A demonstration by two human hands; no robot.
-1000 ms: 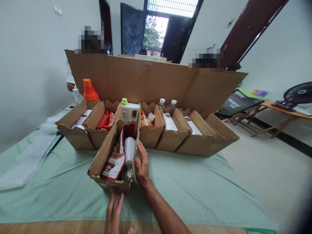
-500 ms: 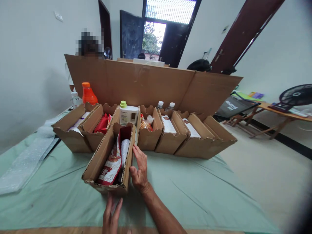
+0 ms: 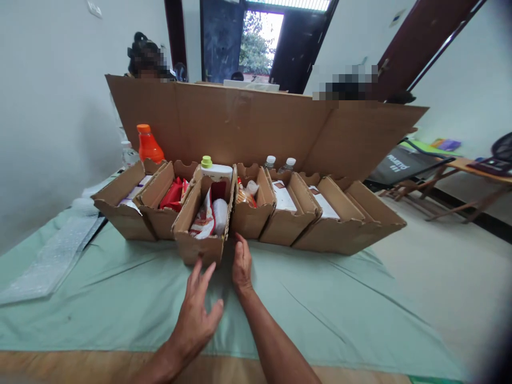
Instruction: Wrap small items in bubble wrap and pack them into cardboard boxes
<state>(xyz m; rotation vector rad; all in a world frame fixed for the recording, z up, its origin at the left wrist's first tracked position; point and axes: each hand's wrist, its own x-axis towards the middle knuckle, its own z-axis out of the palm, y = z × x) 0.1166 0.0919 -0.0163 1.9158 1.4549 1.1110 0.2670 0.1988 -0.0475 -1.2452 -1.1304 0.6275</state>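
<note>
A narrow cardboard box (image 3: 200,249) stands partly in the row of similar boxes, its near end jutting toward me. Inside it are a red-and-white food pouch (image 3: 204,220) and a roll in bubble wrap (image 3: 220,216). My left hand (image 3: 200,304) is at its front face, fingers spread, the fingertips touching or very near the cardboard. By the box's right front corner is my right hand (image 3: 242,264), fingers extended and held close together, with nothing in it. Behind the box shows a white bottle with a green cap (image 3: 216,170).
Boxes with red packets (image 3: 173,196), bagged snacks (image 3: 247,193) and white cartons (image 3: 283,196) flank it. A tall cardboard panel (image 3: 248,120) stands behind, with an orange bottle (image 3: 149,145) at left. Bubble wrap (image 3: 52,256) lies on the green cloth (image 3: 300,304). A person's head shows beyond.
The box with the pouch has slid away from me into the row. Both hands moved forward, the left coming fully into view and the right off the box's side. The view has shifted slightly.
</note>
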